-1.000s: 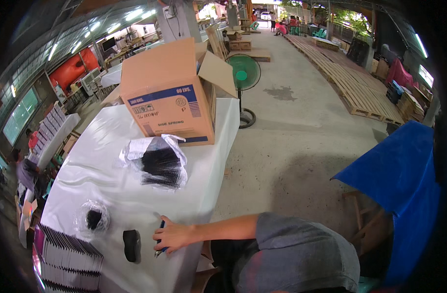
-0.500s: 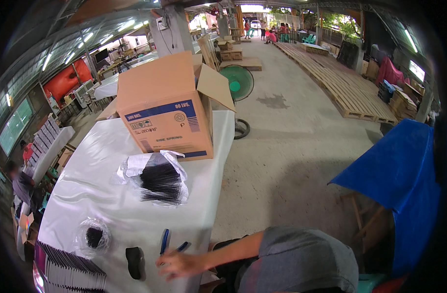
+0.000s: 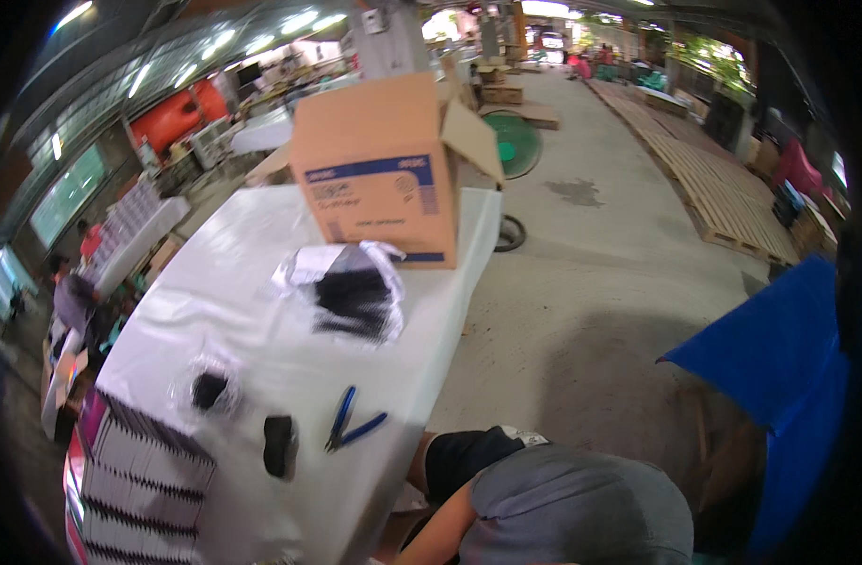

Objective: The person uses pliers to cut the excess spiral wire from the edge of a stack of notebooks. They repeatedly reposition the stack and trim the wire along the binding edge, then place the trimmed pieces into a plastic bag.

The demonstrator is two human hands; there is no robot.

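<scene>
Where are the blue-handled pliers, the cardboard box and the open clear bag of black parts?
blue-handled pliers (image 3: 352, 424): head view, on the crossing handles.
cardboard box (image 3: 379, 179): head view, front face.
open clear bag of black parts (image 3: 351, 294): head view, on the black contents.

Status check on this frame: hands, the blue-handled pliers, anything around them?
Neither hand visible; one forearm below table edge. Blue-handled pliers lie untouched on white table. Small black part beside them.

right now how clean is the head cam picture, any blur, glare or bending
Head view: motion blur softens everything, so the blue-handled pliers and the clear bag of black parts look smeared; glare washes out the white table cover; roof lights blow out; fisheye bends the cardboard box and wooden pallets toward the dark rim; neither hand shows.
</scene>
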